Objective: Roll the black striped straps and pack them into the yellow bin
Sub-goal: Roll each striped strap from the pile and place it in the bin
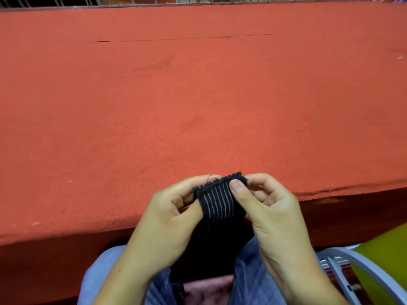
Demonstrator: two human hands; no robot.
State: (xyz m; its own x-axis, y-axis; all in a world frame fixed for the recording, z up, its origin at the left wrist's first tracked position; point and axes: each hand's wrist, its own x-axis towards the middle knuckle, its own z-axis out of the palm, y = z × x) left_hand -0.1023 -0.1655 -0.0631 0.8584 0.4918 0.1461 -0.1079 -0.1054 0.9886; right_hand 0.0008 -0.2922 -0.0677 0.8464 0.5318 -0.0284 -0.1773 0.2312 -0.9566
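A black strap with thin pale stripes (217,201) is held between both hands just in front of the red table's near edge. Its top end is folded over in a first small turn. My left hand (167,225) pinches the strap's left edge with thumb and fingers. My right hand (271,212) grips the right edge, thumb pressed on the folded top. The rest of the strap hangs down between my hands onto my lap. A yellow bin (387,258) shows partly at the lower right, cut off by the frame edge.
A wide red felt-covered table (198,95) fills most of the view. A metal railing (154,2) runs along its far edge. A grey chair armrest (352,258) sits between my right leg and the bin. Blue jeans cover my lap.
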